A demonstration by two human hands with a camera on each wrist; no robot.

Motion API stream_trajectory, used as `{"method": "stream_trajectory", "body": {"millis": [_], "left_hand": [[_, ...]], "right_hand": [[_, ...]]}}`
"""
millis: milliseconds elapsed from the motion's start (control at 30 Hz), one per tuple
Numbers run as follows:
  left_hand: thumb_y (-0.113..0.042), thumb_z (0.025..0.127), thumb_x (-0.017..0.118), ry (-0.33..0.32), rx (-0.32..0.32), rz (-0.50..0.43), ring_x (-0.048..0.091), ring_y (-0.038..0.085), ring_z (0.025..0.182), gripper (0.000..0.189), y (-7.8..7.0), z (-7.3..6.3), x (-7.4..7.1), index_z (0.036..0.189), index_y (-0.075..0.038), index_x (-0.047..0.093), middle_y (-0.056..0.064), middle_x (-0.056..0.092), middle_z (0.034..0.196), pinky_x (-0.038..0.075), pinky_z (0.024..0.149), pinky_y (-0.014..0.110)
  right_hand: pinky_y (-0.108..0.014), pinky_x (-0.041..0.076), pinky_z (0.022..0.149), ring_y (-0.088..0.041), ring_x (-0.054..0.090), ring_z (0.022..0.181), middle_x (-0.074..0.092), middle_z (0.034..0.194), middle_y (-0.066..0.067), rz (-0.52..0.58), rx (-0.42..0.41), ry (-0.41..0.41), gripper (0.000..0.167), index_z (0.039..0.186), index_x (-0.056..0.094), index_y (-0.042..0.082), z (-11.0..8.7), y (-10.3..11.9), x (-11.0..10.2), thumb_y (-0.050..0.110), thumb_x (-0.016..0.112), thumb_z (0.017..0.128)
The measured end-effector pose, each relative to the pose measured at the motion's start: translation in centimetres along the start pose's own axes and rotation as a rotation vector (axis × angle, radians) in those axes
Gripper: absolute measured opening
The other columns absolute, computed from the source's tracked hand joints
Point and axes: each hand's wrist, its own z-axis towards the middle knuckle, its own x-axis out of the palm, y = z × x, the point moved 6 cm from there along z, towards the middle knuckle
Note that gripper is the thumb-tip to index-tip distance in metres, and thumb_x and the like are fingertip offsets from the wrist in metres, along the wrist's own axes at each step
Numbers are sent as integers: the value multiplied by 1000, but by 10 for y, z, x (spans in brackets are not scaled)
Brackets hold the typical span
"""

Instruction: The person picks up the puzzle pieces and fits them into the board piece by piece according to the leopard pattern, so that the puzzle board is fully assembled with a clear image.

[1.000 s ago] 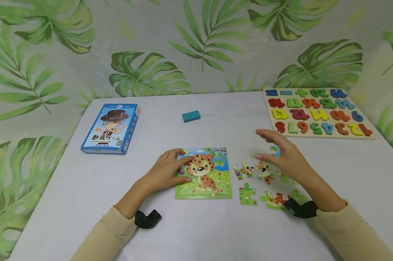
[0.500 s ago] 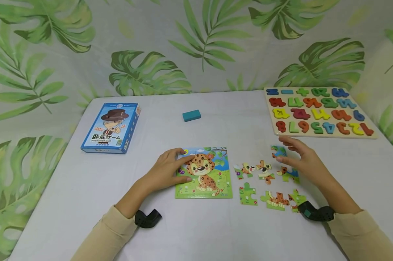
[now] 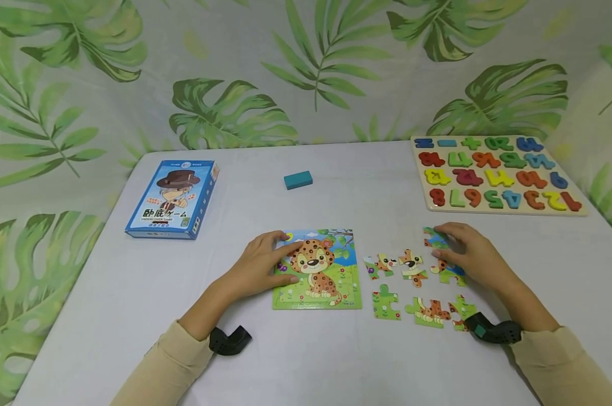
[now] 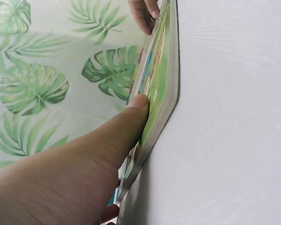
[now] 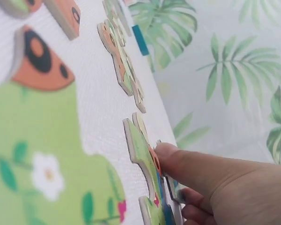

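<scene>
A square jigsaw board [image 3: 321, 290] with a spotted cub picture lies flat at the middle of the table. My left hand [image 3: 259, 265] rests on its left side, with thumb and forefinger extended over the picture. In the left wrist view, the left thumb [image 4: 126, 122] lies on the board's face. To the right, my right hand [image 3: 470, 251] pinches a blue-green jigsaw piece [image 3: 434, 239] at the back of the loose group, its forefinger at the far edge and thumb at the near edge. In the right wrist view, the right thumb [image 5: 182, 161] partly hides this piece.
Several loose jigsaw pieces [image 3: 386, 303] lie between the board and the right hand. Behind them stands a number board [image 3: 432, 207] with colourful numerals. A teal block [image 3: 298, 180] lies farther back, and a blue card-game box [image 3: 171, 197] is at the left.
My right hand has moved right, then come down onto the blue-green piece, its thumb and forefinger drawing closer together. The left hand and the board stay where they were.
</scene>
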Motion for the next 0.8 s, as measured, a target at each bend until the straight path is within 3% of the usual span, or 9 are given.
{"method": "stream_trajectory", "body": {"millis": [200,467,633,800], "left_hand": [[-53,80,58,-3,-2,10,25,28,125,66,-1,0,-1,137,-28,39,8,34,133,19,101,48],[-51,82,57,-24,28,50,26,26,126,66,-12,4,-3,134,-14,44,8,39,132,16,103,44],[-51,83,55,23,28,37,28,23,128,71,-20,9,1,134,-3,40,9,37,136,20,104,34],[-51,82,57,34,7,23,30,23,127,72,-23,10,1,133,-2,40,10,37,137,23,103,32]], "right_hand": [[-61,29,88,-43,34,115,41,123,-22,-27,-43,-41,53,122,51,-2,-2,14,-5,30,66,82],[-56,35,86,-35,40,112,44,121,-14,57,-195,-116,48,122,53,1,-7,77,-11,19,68,80],[-45,39,87,-24,43,111,46,119,-8,64,-301,-122,48,120,56,2,-3,113,5,17,71,77],[-42,39,89,-23,42,112,46,121,-8,113,-356,-61,50,120,55,2,8,137,34,19,72,76]]}}
